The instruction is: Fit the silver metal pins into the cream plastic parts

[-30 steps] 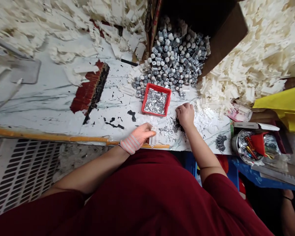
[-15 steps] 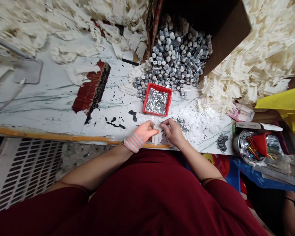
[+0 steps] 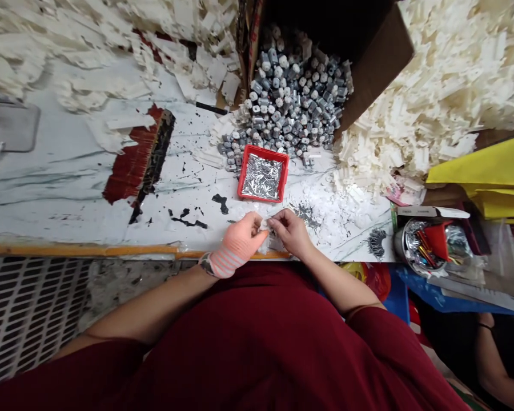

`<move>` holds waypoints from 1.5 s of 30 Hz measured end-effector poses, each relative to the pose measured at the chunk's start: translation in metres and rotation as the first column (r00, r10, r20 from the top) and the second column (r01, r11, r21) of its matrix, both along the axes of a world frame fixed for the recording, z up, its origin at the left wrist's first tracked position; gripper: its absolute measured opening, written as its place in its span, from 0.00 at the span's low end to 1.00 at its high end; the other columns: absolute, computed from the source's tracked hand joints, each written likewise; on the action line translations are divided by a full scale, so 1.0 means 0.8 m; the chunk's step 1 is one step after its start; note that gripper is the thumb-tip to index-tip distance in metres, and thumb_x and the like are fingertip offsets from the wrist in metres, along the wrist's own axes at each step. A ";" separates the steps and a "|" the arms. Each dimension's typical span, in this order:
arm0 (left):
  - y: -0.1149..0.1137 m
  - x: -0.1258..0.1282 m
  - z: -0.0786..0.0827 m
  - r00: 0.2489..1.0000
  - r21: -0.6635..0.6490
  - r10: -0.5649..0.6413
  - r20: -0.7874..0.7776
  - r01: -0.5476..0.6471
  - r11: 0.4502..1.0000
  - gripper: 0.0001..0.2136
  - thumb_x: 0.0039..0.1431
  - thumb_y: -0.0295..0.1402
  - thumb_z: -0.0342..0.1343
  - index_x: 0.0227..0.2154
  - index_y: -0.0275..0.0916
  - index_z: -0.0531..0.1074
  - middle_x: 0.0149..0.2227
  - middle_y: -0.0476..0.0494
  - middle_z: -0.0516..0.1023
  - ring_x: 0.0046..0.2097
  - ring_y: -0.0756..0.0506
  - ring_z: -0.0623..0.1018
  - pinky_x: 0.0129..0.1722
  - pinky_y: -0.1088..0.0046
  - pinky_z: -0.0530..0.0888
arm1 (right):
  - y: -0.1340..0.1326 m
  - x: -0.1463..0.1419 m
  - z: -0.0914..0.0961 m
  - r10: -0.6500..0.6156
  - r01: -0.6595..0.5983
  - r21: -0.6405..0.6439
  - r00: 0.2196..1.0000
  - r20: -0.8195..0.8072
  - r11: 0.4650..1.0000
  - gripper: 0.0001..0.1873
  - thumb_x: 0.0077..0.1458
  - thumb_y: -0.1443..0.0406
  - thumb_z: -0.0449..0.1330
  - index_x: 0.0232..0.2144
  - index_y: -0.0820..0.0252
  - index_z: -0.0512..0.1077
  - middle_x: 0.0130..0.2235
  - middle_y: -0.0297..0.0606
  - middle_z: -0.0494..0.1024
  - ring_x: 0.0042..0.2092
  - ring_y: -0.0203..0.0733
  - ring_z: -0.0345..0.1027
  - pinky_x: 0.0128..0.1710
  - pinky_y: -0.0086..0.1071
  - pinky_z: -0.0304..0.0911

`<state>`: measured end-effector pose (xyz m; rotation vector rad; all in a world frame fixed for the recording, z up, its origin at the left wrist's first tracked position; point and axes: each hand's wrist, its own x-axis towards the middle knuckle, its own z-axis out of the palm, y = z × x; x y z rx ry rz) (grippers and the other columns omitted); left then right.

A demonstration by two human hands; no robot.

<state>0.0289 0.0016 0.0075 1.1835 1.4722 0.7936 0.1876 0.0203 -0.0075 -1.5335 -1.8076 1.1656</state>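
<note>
My left hand (image 3: 239, 244), in an orange knitted glove with grey stripes, is closed with thumb and fingers around a small white plastic part (image 3: 264, 245) at the table's front edge. My bare right hand (image 3: 292, 234) meets it from the other side, its thumb and forefinger pinched at the part's upper end. Whatever sits between those fingertips is too small to make out. Just beyond both hands stands a red square tray (image 3: 241, 185) holding many thin silver metal pins (image 3: 263, 176).
Behind the tray, small grey motors (image 3: 297, 103) spill from a cardboard box (image 3: 374, 74). White plastic parts (image 3: 445, 85) are heaped at right and back left. A red-bristled brush (image 3: 137, 154) lies left. A metal tin (image 3: 405, 242) stands right; another person's arm (image 3: 490, 359) shows lower right.
The whole view has shifted, so the table's things appear further left. My hands stay together at the white part, which is now more covered by the gloved thumb.
</note>
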 end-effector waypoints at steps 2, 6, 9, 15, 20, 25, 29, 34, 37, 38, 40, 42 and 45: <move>0.002 -0.001 -0.007 0.999 -0.023 -0.047 0.019 0.048 0.999 0.08 0.45 0.31 0.59 0.27 0.40 0.64 0.19 0.57 0.62 0.22 0.53 0.62 0.25 0.77 0.60 | 0.020 0.021 -0.001 0.099 -0.100 -0.024 0.995 -0.025 0.995 0.12 0.57 0.55 0.56 0.30 0.57 0.69 0.31 0.34 0.76 0.34 0.37 0.68 0.35 0.30 0.64; 0.008 0.000 -0.023 0.964 -0.199 -0.059 0.260 0.114 0.973 0.10 0.45 0.33 0.58 0.28 0.40 0.62 0.17 0.59 0.59 0.19 0.54 0.61 0.20 0.78 0.57 | 0.095 0.104 0.004 -0.165 0.064 0.238 0.884 0.437 0.969 0.07 0.56 0.63 0.57 0.32 0.61 0.73 0.39 0.45 0.74 0.42 0.46 0.66 0.42 0.39 0.63; 0.012 0.003 -0.030 0.911 -0.266 -0.012 0.412 0.133 0.955 0.13 0.43 0.34 0.59 0.32 0.38 0.66 0.20 0.56 0.66 0.21 0.53 0.66 0.21 0.78 0.60 | 0.140 0.158 0.005 -0.271 0.080 0.286 0.629 0.728 0.955 0.06 0.51 0.69 0.60 0.34 0.63 0.74 0.43 0.52 0.71 0.47 0.54 0.63 0.41 0.43 0.61; 0.015 0.008 -0.032 0.901 -0.227 -0.038 0.431 0.150 0.962 0.14 0.46 0.35 0.58 0.36 0.34 0.72 0.25 0.49 0.74 0.26 0.50 0.72 0.25 0.76 0.66 | 0.110 0.122 0.016 -0.037 -0.071 0.203 0.875 0.482 0.977 0.04 0.52 0.65 0.62 0.28 0.60 0.74 0.36 0.41 0.70 0.40 0.44 0.64 0.41 0.38 0.62; 0.014 0.006 -0.034 0.978 -0.053 -0.151 0.146 0.161 0.986 0.16 0.49 0.38 0.56 0.40 0.35 0.74 0.26 0.51 0.74 0.27 0.51 0.70 0.27 0.77 0.67 | 0.051 0.046 0.032 0.409 -0.405 0.117 0.913 -0.007 0.907 0.07 0.51 0.61 0.65 0.27 0.58 0.74 0.35 0.36 0.69 0.42 0.40 0.64 0.45 0.37 0.62; 0.009 0.000 -0.025 0.975 0.040 -0.220 -0.040 0.222 0.974 0.16 0.53 0.38 0.53 0.42 0.37 0.76 0.30 0.49 0.78 0.31 0.50 0.73 0.33 0.75 0.69 | 0.051 0.037 0.030 0.415 -0.419 -0.014 0.904 -0.098 0.908 0.09 0.50 0.59 0.65 0.26 0.59 0.73 0.34 0.35 0.68 0.40 0.38 0.64 0.44 0.36 0.62; 0.006 -0.002 -0.022 0.967 0.071 -0.240 -0.083 0.246 0.967 0.16 0.54 0.37 0.52 0.43 0.39 0.76 0.31 0.49 0.79 0.31 0.49 0.73 0.34 0.75 0.69 | 0.047 0.036 0.021 0.271 -0.296 -0.167 0.950 -0.156 0.941 0.15 0.45 0.56 0.67 0.24 0.60 0.70 0.32 0.33 0.70 0.35 0.36 0.65 0.38 0.33 0.62; 0.004 -0.002 -0.032 0.964 0.025 -0.260 0.062 0.259 0.966 0.10 0.50 0.33 0.54 0.37 0.38 0.71 0.27 0.52 0.73 0.28 0.51 0.70 0.29 0.76 0.66 | 0.050 0.031 0.012 0.255 -0.318 -0.322 0.941 -0.224 0.892 0.18 0.43 0.53 0.67 0.27 0.60 0.67 0.25 0.29 0.71 0.28 0.33 0.63 0.30 0.30 0.61; 0.005 -0.001 -0.035 0.928 -0.025 -0.275 0.251 0.291 0.956 0.08 0.47 0.30 0.53 0.32 0.38 0.65 0.25 0.55 0.66 0.26 0.52 0.66 0.25 0.78 0.62 | 0.104 0.050 0.016 0.313 -0.310 -0.242 0.949 -0.026 0.919 0.14 0.47 0.57 0.65 0.31 0.60 0.69 0.31 0.34 0.75 0.33 0.35 0.67 0.35 0.31 0.63; 0.006 -0.002 -0.034 0.925 -0.042 -0.266 0.272 0.287 0.957 0.07 0.46 0.29 0.53 0.31 0.39 0.63 0.24 0.56 0.64 0.25 0.53 0.64 0.24 0.78 0.60 | 0.130 0.060 0.018 0.183 -0.164 -0.141 0.975 0.129 0.976 0.11 0.50 0.59 0.62 0.32 0.61 0.69 0.32 0.35 0.75 0.34 0.35 0.67 0.37 0.31 0.62; 0.008 -0.004 -0.027 0.937 -0.081 -0.232 0.261 0.261 0.962 0.07 0.46 0.28 0.52 0.29 0.39 0.61 0.24 0.56 0.60 0.25 0.53 0.61 0.24 0.78 0.59 | 0.186 0.082 0.019 -0.218 0.171 0.142 0.861 0.460 0.975 0.11 0.54 0.61 0.57 0.38 0.62 0.68 0.38 0.39 0.75 0.37 0.35 0.65 0.39 0.32 0.60; 0.010 -0.007 -0.019 0.946 -0.114 -0.213 0.246 0.247 0.962 0.06 0.45 0.28 0.52 0.29 0.39 0.61 0.23 0.56 0.58 0.25 0.54 0.59 0.24 0.78 0.58 | 0.231 0.098 0.016 -0.282 0.224 0.172 0.796 0.536 0.959 0.17 0.51 0.66 0.60 0.44 0.64 0.67 0.39 0.42 0.75 0.37 0.36 0.64 0.40 0.34 0.59; 0.012 -0.010 -0.013 0.941 -0.158 -0.201 0.274 0.250 0.955 0.07 0.45 0.29 0.52 0.28 0.39 0.60 0.22 0.57 0.56 0.24 0.54 0.58 0.23 0.77 0.56 | 0.263 0.105 0.009 -0.129 0.124 0.048 0.798 0.589 0.991 0.18 0.44 0.68 0.64 0.40 0.64 0.70 0.34 0.38 0.75 0.34 0.36 0.64 0.37 0.33 0.59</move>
